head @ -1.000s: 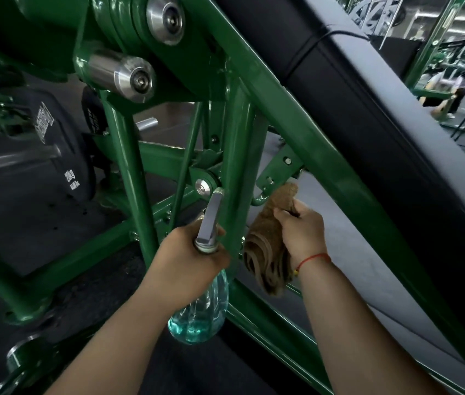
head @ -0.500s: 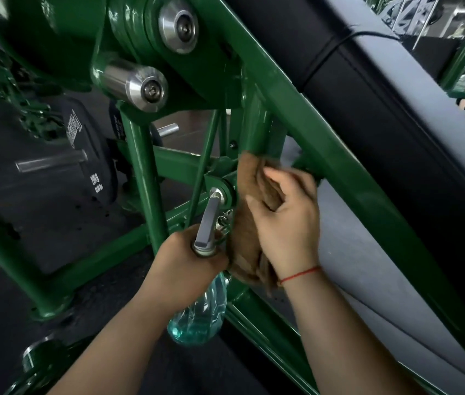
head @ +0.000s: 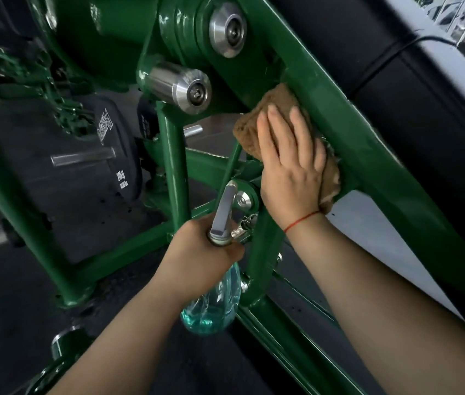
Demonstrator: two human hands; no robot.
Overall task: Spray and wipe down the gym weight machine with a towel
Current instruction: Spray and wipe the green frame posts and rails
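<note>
Nearest, the left hand [head: 200,258] is curled round the neck of the one spray bottle [head: 214,309], which hangs below the fist with its metal head pointing up toward the frame joint. Just beyond, the right hand [head: 291,172] lies with fingers straight, pressing the one brown towel [head: 254,129] flat against the underside of the slanted green bar [head: 368,155]. That bar's long axis runs from upper left down to lower right, so the next wipe likely follows that line, and the right hand is the nearer one for it. Farther off are two steel end caps [head: 194,89], one black weight plate [head: 111,155] to the left, and the black pad [head: 424,95] behind the bar
</note>
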